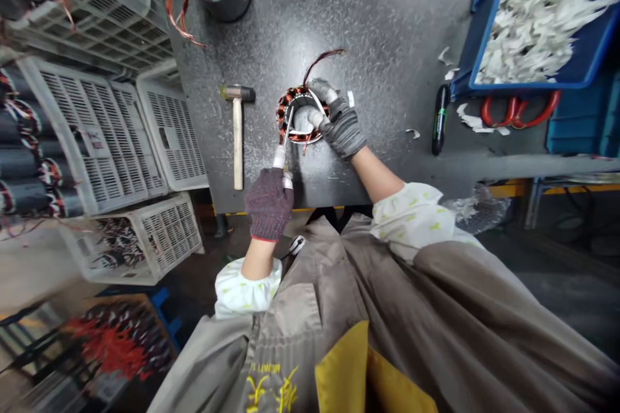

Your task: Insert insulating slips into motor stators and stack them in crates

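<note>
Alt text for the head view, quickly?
A gloved left hand holds a white-handled metal pick inside a copper-wound motor stator, which the gloved right hand grips on a dark workbench. A mallet lies nearby; white crates of stators stand left, a blue tray of white scraps right.

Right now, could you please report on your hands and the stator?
Left hand on white-handled tool, tip in stator. Right hand gripping stator. Mallet lying beside.

I get bright, even light, with soft glare on the dark workbench (310,13). The plastic crates (97,129) at the left edge bend with lens distortion.
</note>
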{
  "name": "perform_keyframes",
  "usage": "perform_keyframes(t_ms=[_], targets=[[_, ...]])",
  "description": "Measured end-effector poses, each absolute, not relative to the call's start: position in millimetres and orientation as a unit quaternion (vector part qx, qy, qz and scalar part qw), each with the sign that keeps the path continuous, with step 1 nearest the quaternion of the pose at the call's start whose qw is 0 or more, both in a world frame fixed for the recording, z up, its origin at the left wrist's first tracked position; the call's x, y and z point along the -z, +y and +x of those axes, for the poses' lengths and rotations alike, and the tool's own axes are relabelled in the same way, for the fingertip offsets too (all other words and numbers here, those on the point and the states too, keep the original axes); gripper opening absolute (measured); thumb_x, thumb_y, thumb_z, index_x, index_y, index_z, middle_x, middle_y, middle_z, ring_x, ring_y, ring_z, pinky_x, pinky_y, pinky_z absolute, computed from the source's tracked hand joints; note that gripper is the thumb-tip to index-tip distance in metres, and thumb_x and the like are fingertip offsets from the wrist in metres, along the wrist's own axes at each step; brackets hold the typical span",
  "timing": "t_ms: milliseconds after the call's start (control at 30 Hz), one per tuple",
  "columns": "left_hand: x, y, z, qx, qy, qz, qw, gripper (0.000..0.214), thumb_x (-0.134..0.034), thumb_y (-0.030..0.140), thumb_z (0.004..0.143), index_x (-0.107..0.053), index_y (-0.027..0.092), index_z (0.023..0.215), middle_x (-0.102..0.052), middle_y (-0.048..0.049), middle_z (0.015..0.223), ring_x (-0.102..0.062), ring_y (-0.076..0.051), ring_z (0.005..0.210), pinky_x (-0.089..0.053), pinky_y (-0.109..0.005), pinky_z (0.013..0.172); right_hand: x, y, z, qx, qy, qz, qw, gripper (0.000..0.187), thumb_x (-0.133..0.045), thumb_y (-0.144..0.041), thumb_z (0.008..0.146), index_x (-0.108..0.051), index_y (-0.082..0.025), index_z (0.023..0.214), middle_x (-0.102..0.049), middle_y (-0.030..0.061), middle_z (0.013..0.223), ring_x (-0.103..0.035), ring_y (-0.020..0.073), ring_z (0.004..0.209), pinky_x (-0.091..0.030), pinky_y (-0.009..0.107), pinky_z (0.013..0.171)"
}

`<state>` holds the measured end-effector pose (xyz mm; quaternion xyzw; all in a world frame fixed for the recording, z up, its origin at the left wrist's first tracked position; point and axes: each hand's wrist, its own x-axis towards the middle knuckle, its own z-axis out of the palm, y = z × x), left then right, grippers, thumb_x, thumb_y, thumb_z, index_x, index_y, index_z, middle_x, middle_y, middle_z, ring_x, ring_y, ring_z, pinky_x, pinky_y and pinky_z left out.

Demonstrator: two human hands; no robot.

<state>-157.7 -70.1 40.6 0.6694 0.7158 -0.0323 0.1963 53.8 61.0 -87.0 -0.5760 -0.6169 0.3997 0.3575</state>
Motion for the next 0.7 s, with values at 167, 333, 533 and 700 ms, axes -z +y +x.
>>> perform_keyframes(t_ms=[167,333,533,700], targets=[[-50,-62,-159,0.127,0.705,0.684,0.138,0.037,-0.060,0.027,0.105,-0.085,0.023,0.132,-0.081,-0.0139,0.115,-0.078,-0.029,0.102,-0.056,-0.035,0.086,86,22,5,-0.330,-0.550,-0.683,0.349,0.057,-0.051,-0.018,0.107,-0.070,-0.024,0.161,-0.070,0.0097,0.165,-0.057,0.0273,0.164,-0.043,0.051,0.144],[-57,-61,-159,0.176,0.683,0.695,0.138,0.032,-0.063,0.028,0.104,-0.086,0.022,0.126,-0.080,-0.0160,0.120,-0.079,-0.033,0.105,-0.056,-0.038,0.084,78,-10,-12,-0.324,-0.552,-0.719,0.272,0.053,-0.053,-0.029,0.115,-0.065,-0.035,0.167,-0.072,0.0048,0.163,-0.045,0.0299,0.168,-0.030,0.060,0.148],[-60,-56,-160,0.182,0.674,0.704,0.132,0.036,-0.062,0.028,0.105,-0.084,0.023,0.133,-0.080,-0.0145,0.117,-0.079,-0.030,0.101,-0.056,-0.036,0.084,70,-11,-16,-0.357,-0.561,-0.697,0.267,0.053,-0.073,-0.048,0.110,-0.068,-0.042,0.163,-0.079,0.0053,0.150,-0.037,0.0381,0.169,-0.021,0.070,0.148],[-57,-56,-162,0.160,0.671,0.709,0.145,0.047,-0.055,0.031,0.112,-0.077,0.021,0.152,-0.082,-0.0148,0.117,-0.080,-0.030,0.102,-0.056,-0.034,0.084,78,-9,-19,-0.363,-0.474,-0.716,0.360,0.055,-0.052,-0.047,0.112,-0.070,-0.031,0.161,-0.066,0.0136,0.164,-0.043,0.0410,0.171,-0.037,0.075,0.141]])
